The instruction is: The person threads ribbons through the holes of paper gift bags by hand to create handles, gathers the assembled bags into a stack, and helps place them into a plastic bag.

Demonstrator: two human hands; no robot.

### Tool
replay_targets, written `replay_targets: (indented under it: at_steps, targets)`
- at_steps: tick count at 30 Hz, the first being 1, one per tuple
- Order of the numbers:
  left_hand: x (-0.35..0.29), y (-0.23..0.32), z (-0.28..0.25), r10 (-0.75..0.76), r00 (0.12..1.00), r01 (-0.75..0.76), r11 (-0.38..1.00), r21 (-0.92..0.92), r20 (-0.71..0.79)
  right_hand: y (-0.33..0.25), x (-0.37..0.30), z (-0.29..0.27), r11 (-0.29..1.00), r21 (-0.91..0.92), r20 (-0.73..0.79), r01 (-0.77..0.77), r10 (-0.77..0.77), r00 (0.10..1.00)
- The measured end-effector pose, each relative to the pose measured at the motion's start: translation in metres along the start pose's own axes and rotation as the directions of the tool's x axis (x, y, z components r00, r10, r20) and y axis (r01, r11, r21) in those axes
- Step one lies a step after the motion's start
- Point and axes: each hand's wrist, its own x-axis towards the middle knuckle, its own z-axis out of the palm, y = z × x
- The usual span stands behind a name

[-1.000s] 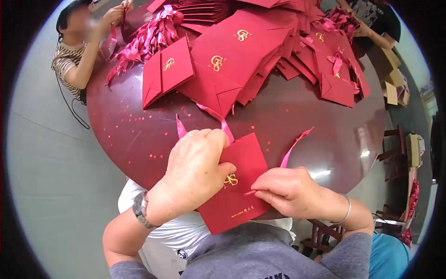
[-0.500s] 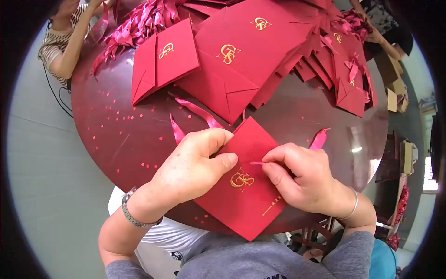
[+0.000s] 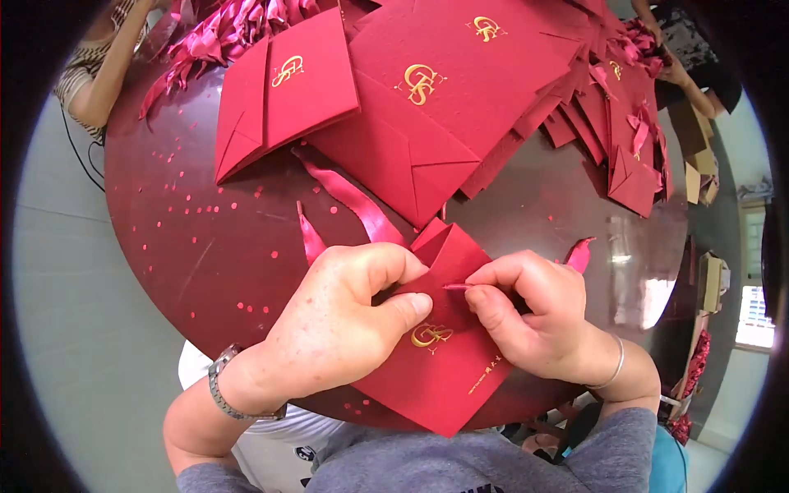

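Observation:
A small red paper gift bag with a gold emblem is tilted in front of me, one corner toward my body. My left hand grips its upper left edge, thumb on the front and fingers behind. My right hand pinches the thin tip of a pink ribbon that pokes out of the bag's front face. Pink satin ribbon lengths trail out beyond my left hand. Another pink ribbon end sticks up behind my right hand.
Flat red bags overlap across the far side of the round dark table, which is dotted with small red paper discs. A pink ribbon heap lies far left. Another person's arm is at the left edge, and one more arm at far right.
The bag's mouth has spread open near my left fingers and its front face now bends. My right hand still pinches the ribbon tip. The view has shifted slightly.

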Motion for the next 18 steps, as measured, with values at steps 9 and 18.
replay_targets:
  at_steps: [9,18]
  targets:
    - [0.001,-0.006,0.005,0.071,0.996,-0.073,0.997,-0.035,-0.059,-0.004,0.004,0.001,0.997,-0.076,0.011,0.009,-0.008,1.0]
    - [-0.001,-0.012,0.009,0.279,0.949,-0.244,0.945,0.22,-0.148,-0.032,0.026,-0.007,0.893,-0.432,0.284,0.129,-0.001,0.959]
